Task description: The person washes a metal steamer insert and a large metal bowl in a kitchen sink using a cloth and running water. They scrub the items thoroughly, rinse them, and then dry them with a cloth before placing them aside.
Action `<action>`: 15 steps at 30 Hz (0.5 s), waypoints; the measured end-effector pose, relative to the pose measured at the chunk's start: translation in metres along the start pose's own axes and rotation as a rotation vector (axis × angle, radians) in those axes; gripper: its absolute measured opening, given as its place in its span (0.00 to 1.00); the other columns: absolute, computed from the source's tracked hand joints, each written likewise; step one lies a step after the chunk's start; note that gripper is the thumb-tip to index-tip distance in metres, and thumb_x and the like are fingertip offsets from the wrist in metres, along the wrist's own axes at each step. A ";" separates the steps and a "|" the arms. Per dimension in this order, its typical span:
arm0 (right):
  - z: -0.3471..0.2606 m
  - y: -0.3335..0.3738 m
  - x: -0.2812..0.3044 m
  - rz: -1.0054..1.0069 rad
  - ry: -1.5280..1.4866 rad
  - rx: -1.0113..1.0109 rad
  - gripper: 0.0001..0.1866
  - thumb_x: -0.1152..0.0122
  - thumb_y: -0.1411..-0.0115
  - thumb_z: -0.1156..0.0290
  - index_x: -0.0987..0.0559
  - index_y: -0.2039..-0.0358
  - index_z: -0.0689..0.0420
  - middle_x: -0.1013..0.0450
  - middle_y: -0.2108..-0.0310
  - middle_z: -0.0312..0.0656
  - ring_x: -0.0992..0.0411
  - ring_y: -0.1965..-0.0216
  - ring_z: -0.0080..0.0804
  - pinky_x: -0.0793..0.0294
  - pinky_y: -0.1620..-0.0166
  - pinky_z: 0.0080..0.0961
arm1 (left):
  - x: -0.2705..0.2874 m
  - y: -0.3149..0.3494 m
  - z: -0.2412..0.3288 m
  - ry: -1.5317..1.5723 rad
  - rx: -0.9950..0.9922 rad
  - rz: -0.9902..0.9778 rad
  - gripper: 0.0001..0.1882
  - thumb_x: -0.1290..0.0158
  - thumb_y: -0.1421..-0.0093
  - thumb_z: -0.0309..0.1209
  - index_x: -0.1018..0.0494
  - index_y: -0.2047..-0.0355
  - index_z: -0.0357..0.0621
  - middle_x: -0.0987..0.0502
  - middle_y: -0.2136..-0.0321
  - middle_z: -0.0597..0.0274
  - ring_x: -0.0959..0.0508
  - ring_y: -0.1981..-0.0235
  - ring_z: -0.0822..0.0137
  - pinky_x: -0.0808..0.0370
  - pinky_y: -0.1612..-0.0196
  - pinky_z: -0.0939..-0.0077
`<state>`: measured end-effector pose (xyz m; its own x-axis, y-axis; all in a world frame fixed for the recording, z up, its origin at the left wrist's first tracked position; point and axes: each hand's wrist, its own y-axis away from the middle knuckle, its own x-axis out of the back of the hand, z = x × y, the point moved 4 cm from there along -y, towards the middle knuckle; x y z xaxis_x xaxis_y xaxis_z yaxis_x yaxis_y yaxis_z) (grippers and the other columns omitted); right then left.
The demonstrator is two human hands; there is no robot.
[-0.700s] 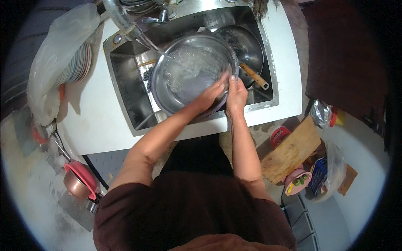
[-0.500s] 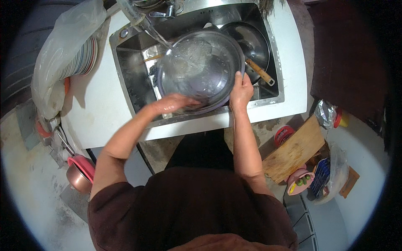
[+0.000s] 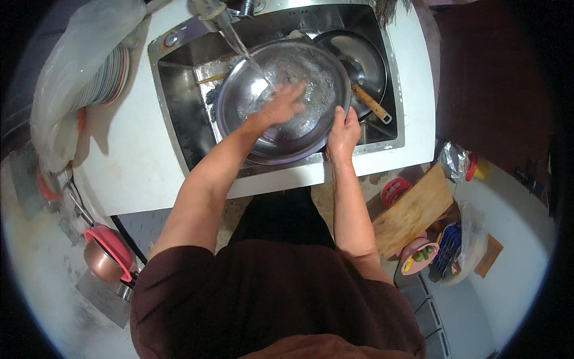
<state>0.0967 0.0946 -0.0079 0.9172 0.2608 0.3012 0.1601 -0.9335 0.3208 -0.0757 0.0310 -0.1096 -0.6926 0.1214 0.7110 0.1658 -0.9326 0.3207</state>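
Note:
A wide, round metal basin (image 3: 245, 99) rests tilted in the sink (image 3: 173, 99), and water (image 3: 239, 48) pours into it from above. My right hand (image 3: 344, 134) grips the basin's right rim, thumb on top and the other fingers out of sight beneath. Inside the basin, my left hand (image 3: 282, 106) reaches over the wet bottom with its fingers stretched out and somewhat blurred. Whether it touches the metal I cannot tell. To the basin's right, partly behind it, lies a dark frying pan (image 3: 362, 57) with a wooden handle (image 3: 372, 103).
Stacked plates (image 3: 110, 75) stand at the counter's left beside a large plastic bag (image 3: 78, 54). A faucet handle (image 3: 246, 8) is at the back. On the lower right are a wooden board (image 3: 412, 212) and a pink bowl (image 3: 418, 256); a copper-coloured pot (image 3: 103, 260) sits lower left.
My left hand has moved from the basin's near left rim up and right into its middle. The right hand keeps its grip. The view has shifted slightly.

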 end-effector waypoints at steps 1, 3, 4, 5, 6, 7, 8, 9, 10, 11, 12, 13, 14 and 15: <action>0.002 0.000 -0.002 0.013 -0.052 0.020 0.16 0.51 0.34 0.72 0.29 0.48 0.66 0.25 0.59 0.42 0.30 0.60 0.24 0.31 0.54 0.21 | 0.007 0.011 0.015 0.056 -0.016 -0.097 0.32 0.55 0.37 0.49 0.42 0.35 0.50 0.41 0.36 0.50 0.46 0.34 0.48 0.57 0.32 0.58; 0.003 0.000 -0.007 0.042 -0.163 0.061 0.20 0.53 0.34 0.75 0.33 0.42 0.66 0.26 0.53 0.45 0.29 0.55 0.27 0.31 0.50 0.23 | 0.032 0.034 0.047 0.163 -0.047 -0.291 0.35 0.54 0.37 0.50 0.44 0.34 0.49 0.40 0.37 0.49 0.45 0.34 0.48 0.56 0.32 0.61; -0.005 0.002 -0.009 0.055 -0.200 0.038 0.21 0.54 0.34 0.76 0.35 0.41 0.65 0.27 0.52 0.46 0.29 0.54 0.29 0.32 0.50 0.23 | 0.043 0.045 0.057 0.337 -0.067 -0.382 0.36 0.51 0.39 0.49 0.44 0.34 0.49 0.39 0.37 0.49 0.44 0.35 0.49 0.55 0.32 0.62; -0.014 0.003 -0.012 0.069 -0.237 0.015 0.23 0.54 0.34 0.77 0.37 0.39 0.65 0.28 0.51 0.46 0.29 0.53 0.30 0.32 0.49 0.24 | 0.057 0.057 0.064 0.512 -0.087 -0.473 0.38 0.48 0.41 0.48 0.44 0.34 0.48 0.39 0.38 0.49 0.43 0.35 0.49 0.53 0.32 0.64; -0.022 0.006 -0.012 0.080 -0.274 -0.010 0.24 0.55 0.35 0.78 0.39 0.37 0.64 0.28 0.49 0.47 0.29 0.51 0.31 0.32 0.48 0.24 | 0.071 0.070 0.073 0.687 -0.106 -0.562 0.39 0.46 0.42 0.48 0.44 0.34 0.48 0.39 0.38 0.49 0.43 0.35 0.50 0.51 0.33 0.65; -0.024 0.005 -0.014 0.078 -0.263 -0.007 0.24 0.54 0.35 0.76 0.38 0.38 0.63 0.29 0.48 0.48 0.30 0.50 0.33 0.32 0.47 0.25 | 0.083 0.079 0.080 0.589 -0.095 -0.571 0.40 0.43 0.45 0.45 0.43 0.35 0.47 0.37 0.39 0.48 0.41 0.36 0.51 0.48 0.34 0.66; -0.024 0.001 -0.017 0.076 -0.253 -0.004 0.23 0.53 0.35 0.75 0.36 0.38 0.63 0.30 0.47 0.50 0.30 0.49 0.34 0.33 0.47 0.26 | 0.096 0.087 0.087 0.490 -0.084 -0.580 0.41 0.41 0.48 0.43 0.41 0.36 0.45 0.36 0.40 0.48 0.40 0.37 0.52 0.45 0.35 0.66; -0.032 -0.001 -0.019 0.066 -0.239 0.005 0.23 0.53 0.35 0.74 0.35 0.39 0.62 0.30 0.46 0.51 0.30 0.49 0.35 0.33 0.46 0.27 | 0.107 0.093 0.091 0.396 -0.071 -0.577 0.41 0.39 0.51 0.41 0.40 0.37 0.44 0.35 0.41 0.48 0.39 0.37 0.53 0.43 0.36 0.67; -0.040 0.001 -0.020 0.003 -0.134 0.033 0.21 0.52 0.35 0.72 0.32 0.41 0.62 0.31 0.45 0.53 0.30 0.48 0.39 0.33 0.45 0.28 | 0.117 0.095 0.096 0.345 -0.082 -0.570 0.41 0.40 0.52 0.39 0.38 0.38 0.42 0.34 0.43 0.48 0.37 0.39 0.53 0.41 0.37 0.67; -0.048 0.004 -0.019 -0.058 -0.029 0.062 0.20 0.51 0.35 0.70 0.29 0.44 0.61 0.33 0.45 0.56 0.30 0.47 0.43 0.34 0.45 0.29 | 0.127 0.096 0.099 0.293 -0.092 -0.564 0.40 0.40 0.54 0.37 0.37 0.40 0.41 0.32 0.44 0.48 0.35 0.41 0.54 0.39 0.38 0.66; -0.063 0.006 -0.017 -0.117 0.079 0.098 0.19 0.50 0.36 0.68 0.27 0.46 0.61 0.34 0.44 0.58 0.30 0.47 0.47 0.34 0.44 0.30 | 0.135 0.096 0.101 0.242 -0.106 -0.551 0.39 0.40 0.56 0.35 0.35 0.41 0.39 0.31 0.46 0.47 0.33 0.42 0.55 0.37 0.39 0.66; -0.078 0.009 -0.017 -0.272 0.111 0.019 0.17 0.45 0.37 0.60 0.21 0.52 0.56 0.37 0.42 0.58 0.35 0.44 0.51 0.36 0.44 0.34 | 0.144 0.096 0.096 0.256 -0.167 -0.515 0.35 0.42 0.57 0.32 0.33 0.45 0.38 0.29 0.49 0.48 0.29 0.47 0.53 0.33 0.42 0.65; -0.101 0.009 -0.014 -0.291 0.284 0.159 0.18 0.44 0.38 0.57 0.20 0.54 0.55 0.37 0.43 0.58 0.36 0.44 0.51 0.37 0.44 0.35 | 0.155 0.093 0.086 0.221 -0.209 -0.433 0.35 0.40 0.58 0.31 0.31 0.46 0.37 0.27 0.50 0.50 0.27 0.49 0.56 0.32 0.44 0.66; -0.121 0.012 -0.013 -0.309 0.456 0.293 0.19 0.42 0.39 0.55 0.20 0.55 0.54 0.36 0.45 0.57 0.37 0.44 0.52 0.38 0.44 0.36 | 0.170 0.091 0.079 0.290 -0.117 -0.468 0.33 0.38 0.59 0.29 0.30 0.48 0.36 0.26 0.52 0.51 0.27 0.50 0.58 0.32 0.44 0.66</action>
<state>0.0431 0.1098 0.1005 0.5750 0.5480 0.6075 0.5461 -0.8100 0.2139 -0.1229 -0.0068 0.0902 -0.8412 0.4480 0.3028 -0.2729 -0.8352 0.4775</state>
